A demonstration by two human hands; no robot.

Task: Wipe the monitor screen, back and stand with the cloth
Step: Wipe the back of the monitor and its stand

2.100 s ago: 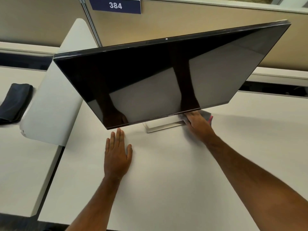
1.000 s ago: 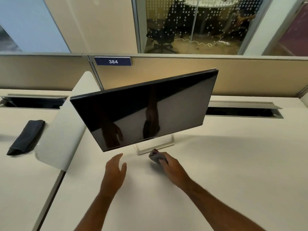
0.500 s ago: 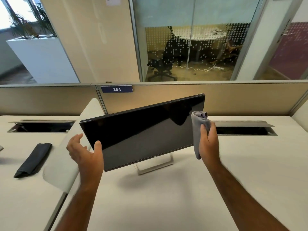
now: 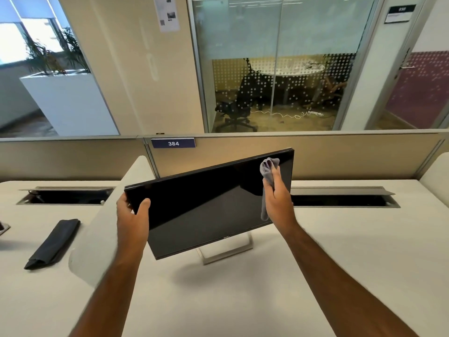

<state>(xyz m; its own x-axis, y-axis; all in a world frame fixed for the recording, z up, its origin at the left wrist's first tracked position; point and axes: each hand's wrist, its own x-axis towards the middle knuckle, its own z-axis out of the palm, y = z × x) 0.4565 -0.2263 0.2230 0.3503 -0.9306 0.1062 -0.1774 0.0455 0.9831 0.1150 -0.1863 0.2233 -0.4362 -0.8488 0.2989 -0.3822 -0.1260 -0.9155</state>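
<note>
Head view: left hand (image 4: 132, 221) grips rigid, smudge-prone monitor (image 4: 206, 203) by its edge; right hand (image 4: 277, 203) presses soft cloth (image 4: 267, 170) to glass.

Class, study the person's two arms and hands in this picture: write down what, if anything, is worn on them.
Nothing worn shows: the left hand and right hand are bare, with no gloves, rings, watch or wristbands visible. Both forearms are bare to the frame's bottom edge, no sleeves in view.
</note>
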